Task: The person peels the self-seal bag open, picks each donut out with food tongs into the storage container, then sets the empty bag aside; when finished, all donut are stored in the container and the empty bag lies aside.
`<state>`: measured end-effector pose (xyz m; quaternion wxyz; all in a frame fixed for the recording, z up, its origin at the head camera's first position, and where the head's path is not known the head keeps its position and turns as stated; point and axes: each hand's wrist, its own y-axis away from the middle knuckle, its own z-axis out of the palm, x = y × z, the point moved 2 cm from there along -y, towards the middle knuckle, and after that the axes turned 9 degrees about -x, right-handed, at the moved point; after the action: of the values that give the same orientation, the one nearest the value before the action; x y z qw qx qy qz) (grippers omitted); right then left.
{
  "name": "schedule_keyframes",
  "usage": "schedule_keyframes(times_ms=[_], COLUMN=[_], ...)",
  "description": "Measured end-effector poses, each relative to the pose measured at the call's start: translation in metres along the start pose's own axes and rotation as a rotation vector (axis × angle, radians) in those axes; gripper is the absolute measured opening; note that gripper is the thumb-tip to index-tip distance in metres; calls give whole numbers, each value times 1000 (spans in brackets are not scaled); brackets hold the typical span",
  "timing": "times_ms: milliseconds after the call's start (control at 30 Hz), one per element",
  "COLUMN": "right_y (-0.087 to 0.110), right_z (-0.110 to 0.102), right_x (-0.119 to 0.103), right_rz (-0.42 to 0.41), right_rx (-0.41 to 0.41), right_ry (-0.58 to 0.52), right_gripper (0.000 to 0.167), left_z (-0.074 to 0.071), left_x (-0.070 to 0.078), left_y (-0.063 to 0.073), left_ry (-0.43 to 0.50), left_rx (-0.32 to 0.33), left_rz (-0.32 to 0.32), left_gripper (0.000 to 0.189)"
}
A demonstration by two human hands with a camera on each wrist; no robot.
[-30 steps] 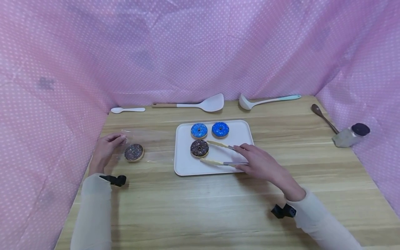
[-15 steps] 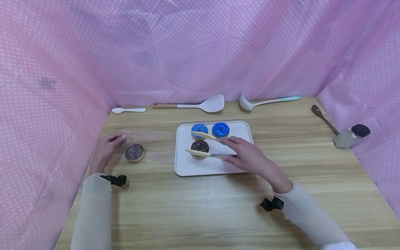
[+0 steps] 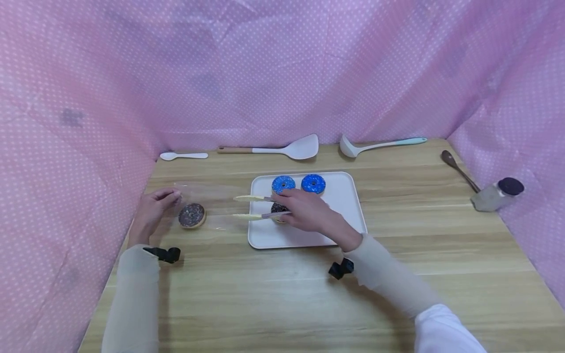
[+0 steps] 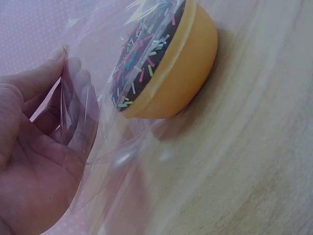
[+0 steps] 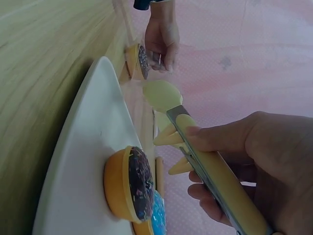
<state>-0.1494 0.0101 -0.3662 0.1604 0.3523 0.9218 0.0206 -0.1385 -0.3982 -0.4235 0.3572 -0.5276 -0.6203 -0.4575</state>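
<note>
At the left, my left hand (image 3: 147, 215) pinches the edge of a clear plastic bag (image 4: 105, 147) between thumb and fingers. A chocolate doughnut with coloured sprinkles (image 4: 171, 73) lies within the film on the table. My right hand (image 3: 309, 211) holds tongs (image 5: 215, 171) with cream tips, over the white tray (image 3: 304, 238). Their arms stand apart with nothing between them, pointing left past the tray's edge and overlapping the bag's right end in the head view. A second chocolate doughnut (image 5: 132, 183) sits on the tray, partly hidden by the right hand. Two blue doughnuts (image 3: 313, 184) are behind it.
Along the table's back edge lie a small white spoon (image 3: 183, 156), a white turner with a wooden handle (image 3: 300, 147) and a ladle (image 3: 379, 144). A brown spoon (image 3: 459, 169) and a jar with a black lid (image 3: 494, 194) are at the right.
The right hand has carried the spread tongs left, from around the tray's chocolate doughnut to past the tray's left edge. That doughnut stays on the tray. The left hand keeps its place.
</note>
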Motion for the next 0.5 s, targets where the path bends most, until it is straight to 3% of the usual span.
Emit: schedule_keyframes(times_ms=[233,500], right_y=[-21,-19], right_z=[-3,-12], right_x=[-9,-6], right_rz=[-31,-1], right_rx=[-32,-102], right_ry=[-8,-18], right_gripper=[46,45], left_z=[-3,-4], left_x=[-4,-4], left_y=[-2,-3], left_ry=[-46,-59], left_rx=[20,23], left_rz=[-19,-4], left_gripper=[41,38])
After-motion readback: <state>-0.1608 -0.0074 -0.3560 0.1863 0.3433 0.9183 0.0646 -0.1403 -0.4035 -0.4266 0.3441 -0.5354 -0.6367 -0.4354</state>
